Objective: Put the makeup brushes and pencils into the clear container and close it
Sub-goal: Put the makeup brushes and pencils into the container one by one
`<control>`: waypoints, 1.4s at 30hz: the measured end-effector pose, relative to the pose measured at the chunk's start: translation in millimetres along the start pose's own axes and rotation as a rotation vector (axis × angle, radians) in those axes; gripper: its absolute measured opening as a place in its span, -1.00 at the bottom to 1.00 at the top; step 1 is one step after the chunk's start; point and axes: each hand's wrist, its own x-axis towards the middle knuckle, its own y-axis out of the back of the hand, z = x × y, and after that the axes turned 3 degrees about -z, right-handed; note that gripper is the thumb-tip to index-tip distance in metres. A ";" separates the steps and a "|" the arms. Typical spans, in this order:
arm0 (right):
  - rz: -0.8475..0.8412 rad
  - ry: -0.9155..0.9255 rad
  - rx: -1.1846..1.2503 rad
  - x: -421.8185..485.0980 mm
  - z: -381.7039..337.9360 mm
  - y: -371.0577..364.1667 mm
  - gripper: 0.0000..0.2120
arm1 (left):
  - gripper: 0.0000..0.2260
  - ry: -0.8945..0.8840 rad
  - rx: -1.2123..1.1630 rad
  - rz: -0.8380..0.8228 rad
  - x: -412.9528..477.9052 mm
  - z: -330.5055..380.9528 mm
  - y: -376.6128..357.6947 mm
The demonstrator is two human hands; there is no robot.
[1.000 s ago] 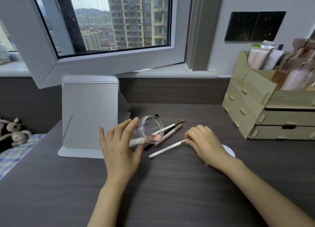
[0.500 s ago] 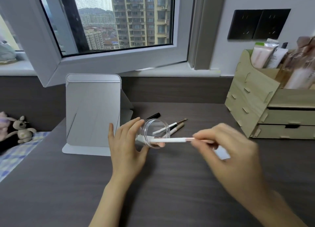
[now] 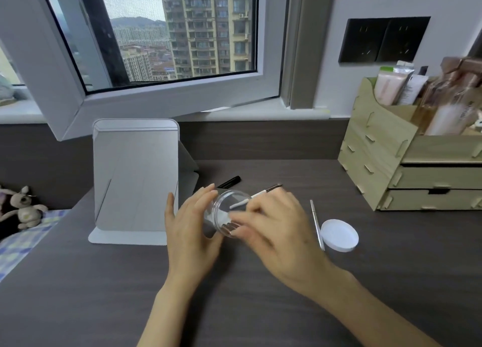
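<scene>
Head view of a dark wood-grain tabletop below an open window. The left hand wraps around the clear jar, which lies tilted on its side with its open mouth turned toward the right hand; the left fingers curl over the top of the jar and grasp it. The right hand sits at the mouth of the jar, its fingers blurred and bunched at the rim; whether they pinch anything cannot be told. Inside the jar, beyond the right fingertips, a white handle and some dark bristle ends near the lower rim can be made out. A white brush with a brown tip lies just behind the right fingers, partly hidden by them. A black pencil lies on the tabletop just behind the left fingertips. A thin silver pencil lies to the right of the right hand, well clear of the fingers, and touching or just beside it on the far side is the white round lid, flat on the tabletop and off the jar. To the left of the left fingers stands a tilted grey mirror stand. Far to the right of both hands stands a pale wooden drawer organizer holding tubes and bottles. A small plush rabbit lies at the far left, off the tabletop.
</scene>
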 end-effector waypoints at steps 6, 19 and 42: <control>0.051 -0.375 -0.145 -3.2 87.3 -21.5 -0.83 | -0.28 0.075 0.039 0.046 2.8 -8.4 2.6; -0.638 -0.115 -0.801 35.9 177.7 -68.3 -0.88 | -0.27 0.088 0.062 0.038 6.0 -12.9 -0.1; 0.330 0.016 0.403 4.8 -4.8 51.8 -0.94 | -0.32 0.080 0.005 0.001 0.9 -0.3 -3.6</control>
